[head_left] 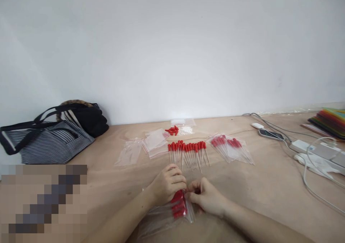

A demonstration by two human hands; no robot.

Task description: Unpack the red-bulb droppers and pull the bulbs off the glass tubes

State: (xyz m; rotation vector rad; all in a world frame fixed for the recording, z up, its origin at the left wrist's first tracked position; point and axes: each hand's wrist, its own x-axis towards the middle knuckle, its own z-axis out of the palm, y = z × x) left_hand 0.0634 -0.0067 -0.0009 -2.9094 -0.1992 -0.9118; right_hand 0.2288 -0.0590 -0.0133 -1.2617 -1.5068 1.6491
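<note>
A clear zip bag point(159, 216) lies in front of me with several red-bulbed droppers point(178, 209) inside, their bulbs near the bag's zip edge on the right. My left hand point(169, 183) is curled over the bag's upper part, fingers bent onto it. At the bag's mouth, my right hand point(206, 196) pinches the zip edge between thumb and finger. Just beyond my hands, a row of loose glass droppers point(188, 155) with red rubber bulbs lies on the wooden table point(258, 192).
Behind the row are loose red bulbs point(172, 130) and flat zip bags point(129, 151). Filled dropper bags point(231, 148) lie to the right. Farther right are a phone-like device point(271, 134), a power strip point(318, 153) with cables and coloured sheets point(329, 122). A striped bag point(54, 142) sits left.
</note>
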